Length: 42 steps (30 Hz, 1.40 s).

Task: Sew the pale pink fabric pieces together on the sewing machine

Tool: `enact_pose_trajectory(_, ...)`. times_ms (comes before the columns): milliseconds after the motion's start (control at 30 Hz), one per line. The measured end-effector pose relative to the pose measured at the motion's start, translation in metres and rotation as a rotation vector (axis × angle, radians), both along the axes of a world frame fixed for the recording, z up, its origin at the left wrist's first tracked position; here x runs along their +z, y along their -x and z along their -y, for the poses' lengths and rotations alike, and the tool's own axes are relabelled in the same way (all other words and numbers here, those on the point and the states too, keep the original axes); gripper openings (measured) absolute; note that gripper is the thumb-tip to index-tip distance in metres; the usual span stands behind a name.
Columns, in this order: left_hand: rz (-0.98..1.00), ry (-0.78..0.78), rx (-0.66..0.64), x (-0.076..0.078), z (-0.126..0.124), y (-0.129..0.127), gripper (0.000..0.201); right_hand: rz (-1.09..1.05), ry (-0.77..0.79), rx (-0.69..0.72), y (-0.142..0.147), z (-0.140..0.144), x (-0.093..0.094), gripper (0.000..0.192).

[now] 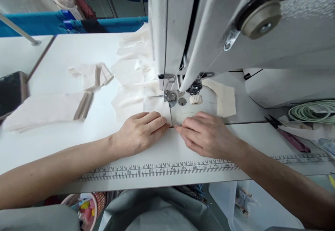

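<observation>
A white fabric piece [159, 107] lies under the presser foot [170, 96] of a sewing machine [180, 31]. My left hand [142, 133] is closed at the fabric's near corner, its fingertips pinching the edge. Close beside it, my right hand [205, 135] has its thumb and fingers pressed together at the same corner, by the fabric's right edge. Left of the needle, more pale fabric pieces [125, 101] trail back along the table. A curved cream piece [226, 100] rests to the right of the foot.
Stacks of cut fabric [49, 110] and folded pieces [91, 75] lie at left. A printed ruler [162, 170] runs along the table's front edge. Thread snippers [293, 138] and a green cord coil [314, 111] lie at right. Below stand a pink basket [99, 203] and a clear bin [222, 203].
</observation>
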<state>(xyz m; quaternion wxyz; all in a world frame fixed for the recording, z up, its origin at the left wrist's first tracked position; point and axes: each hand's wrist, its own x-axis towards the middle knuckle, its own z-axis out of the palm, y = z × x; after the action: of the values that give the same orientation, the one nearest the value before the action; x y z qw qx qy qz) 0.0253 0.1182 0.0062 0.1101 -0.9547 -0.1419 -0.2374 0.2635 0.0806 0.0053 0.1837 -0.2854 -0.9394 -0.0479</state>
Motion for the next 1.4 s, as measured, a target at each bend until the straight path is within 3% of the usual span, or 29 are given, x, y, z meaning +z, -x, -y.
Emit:
enact_pose_trajectory(133,0.001,-0.007,0.001,0.0,0.0,0.0,0.004,-0.073,0.012,-0.044,-0.006,-0.002,-0.002,0.021)
enact_pose_trajectory(600,-0.031,0.032,0.025,-0.001,0.003,0.0,0.006,0.083,-0.031,-0.023,0.005,0.0,0.002,0.024)
enact_pose_trajectory(933,-0.048,0.054,0.108,0.006,0.025,-0.003,0.02,0.047,-0.011,-0.021,0.009,0.002,0.003,0.024)
enact_pose_trajectory(1400,-0.013,0.067,0.142,0.002,0.026,-0.004,0.028,0.051,-0.014,-0.028,0.012,0.001,0.005,0.023)
